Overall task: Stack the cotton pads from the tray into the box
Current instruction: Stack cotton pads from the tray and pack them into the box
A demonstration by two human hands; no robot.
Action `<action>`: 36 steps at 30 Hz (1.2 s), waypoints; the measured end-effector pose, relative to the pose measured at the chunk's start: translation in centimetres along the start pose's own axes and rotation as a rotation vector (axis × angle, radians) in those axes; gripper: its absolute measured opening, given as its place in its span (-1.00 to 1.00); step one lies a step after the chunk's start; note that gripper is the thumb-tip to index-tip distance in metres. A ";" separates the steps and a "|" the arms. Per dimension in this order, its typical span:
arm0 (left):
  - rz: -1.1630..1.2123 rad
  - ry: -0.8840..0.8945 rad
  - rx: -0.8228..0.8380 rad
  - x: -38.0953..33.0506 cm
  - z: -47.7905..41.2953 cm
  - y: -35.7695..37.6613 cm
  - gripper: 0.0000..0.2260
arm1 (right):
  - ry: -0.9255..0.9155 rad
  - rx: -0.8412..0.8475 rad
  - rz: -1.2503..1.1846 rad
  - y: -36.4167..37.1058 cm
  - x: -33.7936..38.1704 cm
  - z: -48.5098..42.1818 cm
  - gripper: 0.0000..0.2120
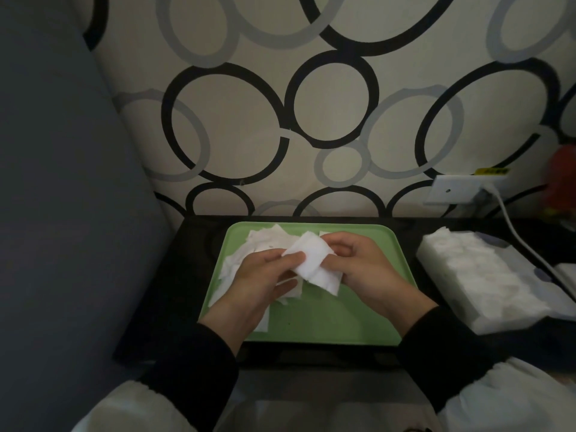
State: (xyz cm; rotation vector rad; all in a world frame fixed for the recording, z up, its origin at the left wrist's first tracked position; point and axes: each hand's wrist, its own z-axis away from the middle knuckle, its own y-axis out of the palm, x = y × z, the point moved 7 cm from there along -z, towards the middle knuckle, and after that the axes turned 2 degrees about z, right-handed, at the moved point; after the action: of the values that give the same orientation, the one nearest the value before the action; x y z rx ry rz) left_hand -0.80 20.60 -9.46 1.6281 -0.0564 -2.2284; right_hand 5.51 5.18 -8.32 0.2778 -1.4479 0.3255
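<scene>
Lying in an untidy heap on the left part of the green tray [327,322], which rests on the dark counter [149,307], are the loose cotton pads [249,244]. Above them the left hand [258,279] has its grip pinched on a small bunch [314,263] of pads, thumb on top. The right hand [364,263] grips the same bunch from the other side, fingers curled. The step looks like squaring the edges, though the dim light hides how many pads are held. Well to the right stands the box [480,275], already holding rows of white pads. The next move calls for carrying the bunch right and laying it flat there.
</scene>
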 end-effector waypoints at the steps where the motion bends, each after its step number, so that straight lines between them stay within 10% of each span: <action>1: 0.011 0.004 -0.013 0.0 -0.1 -0.1 -0.85 | 0.002 0.003 -0.001 0.1 0.0 0.0 -0.70; 15: 0.130 0.076 -0.093 -0.8 -0.2 -0.5 -0.79 | 0.083 0.154 -0.230 1.1 -0.1 0.4 -0.65; 21: 0.101 0.079 -0.222 -0.8 -0.7 -2.5 -0.74 | 0.077 -0.092 -0.164 -1.4 0.5 0.6 -0.73; 36: -0.018 0.063 0.076 -0.5 0.6 2.3 -0.83 | -0.018 -0.176 0.063 -1.1 1.8 0.9 -0.69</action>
State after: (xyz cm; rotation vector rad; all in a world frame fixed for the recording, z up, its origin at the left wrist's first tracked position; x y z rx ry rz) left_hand -0.61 18.47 -8.23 1.7451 -0.1113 -2.2116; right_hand 5.29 3.95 -6.41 0.0934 -1.4946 0.2447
